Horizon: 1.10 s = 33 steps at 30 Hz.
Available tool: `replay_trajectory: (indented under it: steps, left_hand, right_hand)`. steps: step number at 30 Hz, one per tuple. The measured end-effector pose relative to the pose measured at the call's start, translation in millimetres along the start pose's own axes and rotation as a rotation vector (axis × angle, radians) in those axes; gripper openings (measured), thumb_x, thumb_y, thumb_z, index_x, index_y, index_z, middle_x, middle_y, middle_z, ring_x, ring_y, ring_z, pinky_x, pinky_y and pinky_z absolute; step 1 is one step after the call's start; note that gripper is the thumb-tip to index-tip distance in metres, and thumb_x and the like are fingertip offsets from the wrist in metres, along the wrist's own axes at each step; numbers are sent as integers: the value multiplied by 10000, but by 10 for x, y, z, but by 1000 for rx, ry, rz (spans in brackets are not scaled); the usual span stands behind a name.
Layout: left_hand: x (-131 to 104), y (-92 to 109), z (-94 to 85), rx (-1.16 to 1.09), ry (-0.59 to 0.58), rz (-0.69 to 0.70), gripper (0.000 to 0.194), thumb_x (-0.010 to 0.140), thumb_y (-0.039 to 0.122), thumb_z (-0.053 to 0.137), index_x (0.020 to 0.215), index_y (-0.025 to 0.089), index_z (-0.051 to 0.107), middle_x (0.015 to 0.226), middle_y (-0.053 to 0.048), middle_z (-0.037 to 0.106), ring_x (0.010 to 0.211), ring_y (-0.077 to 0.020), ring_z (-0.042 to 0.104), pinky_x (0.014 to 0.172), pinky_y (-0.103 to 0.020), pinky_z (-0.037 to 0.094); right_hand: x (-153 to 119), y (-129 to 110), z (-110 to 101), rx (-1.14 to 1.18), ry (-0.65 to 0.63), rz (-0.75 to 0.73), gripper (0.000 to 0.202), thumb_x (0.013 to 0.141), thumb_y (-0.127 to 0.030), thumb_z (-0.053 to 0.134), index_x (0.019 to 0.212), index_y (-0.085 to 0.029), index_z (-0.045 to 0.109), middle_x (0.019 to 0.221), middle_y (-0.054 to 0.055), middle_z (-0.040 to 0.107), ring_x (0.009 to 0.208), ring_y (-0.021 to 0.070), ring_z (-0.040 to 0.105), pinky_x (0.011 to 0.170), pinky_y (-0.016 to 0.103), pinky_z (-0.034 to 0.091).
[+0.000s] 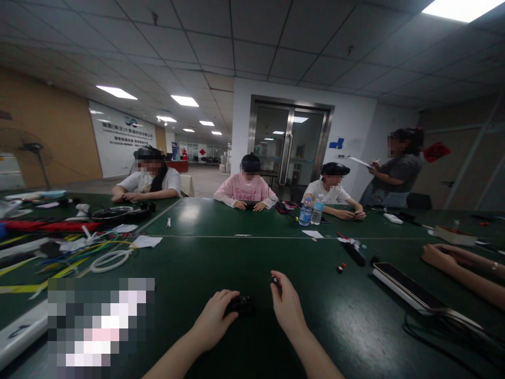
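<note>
On the green tabletop point(181, 287), my left hand point(215, 318) grips a small black device point(245, 303) between thumb and fingers. Its exact kind is too dark and small to make out. To the right, and apart from it, my right hand point(287, 302) is raised a little, with thumb and fingertips pinched on a small dark piece point(273, 280). A lighter spot shows on that piece, but I cannot tell what it is.
Cables and a coiled white cord point(110, 260) lie at left. Two water bottles point(305, 211) stand at the far side. A phone-like slab point(410, 287) with black cables lies right, near another person's hands point(442, 256). Three people sit opposite; one person stands with a clipboard point(360, 162).
</note>
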State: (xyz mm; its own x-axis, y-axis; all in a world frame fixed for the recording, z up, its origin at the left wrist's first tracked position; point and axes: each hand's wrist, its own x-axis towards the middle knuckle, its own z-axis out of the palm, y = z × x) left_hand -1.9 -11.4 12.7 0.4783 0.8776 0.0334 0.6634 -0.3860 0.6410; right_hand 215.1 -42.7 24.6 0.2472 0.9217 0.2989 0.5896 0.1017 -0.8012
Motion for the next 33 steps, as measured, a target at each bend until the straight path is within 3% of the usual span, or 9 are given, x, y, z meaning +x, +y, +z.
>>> replay_trajectory:
  steps: [17,27,33]
  left_hand:
    - [10,-12,19,14,12,26,458,787,277,504,1244,256,472,1249,-21,506,1154,-206,451,994,-350,349]
    - [0,-26,20,0,24,55,439,791,274,519,1229,263,482,1222,-17,518,1139,-201,451,983,-340,356]
    - [-8,-57,33,-30,40,71,439,792,279,530,1229,273,483,1213,-11,522,1128,-196,460,962,-328,375]
  right_hand:
    - [12,91,85,-39,-27,11,363,804,-249,454,1161,-240,522,1122,33,611,1053,199,568,875,351,468]
    - [-109,-61,134,-98,-264,108,309,773,-273,535,1074,-262,606,1113,15,608,1080,211,537,903,365,436]
    - [-163,-171,186,-47,-395,-8,242,782,-285,530,1002,-289,632,1097,-8,599,1089,200,514,917,357,408]
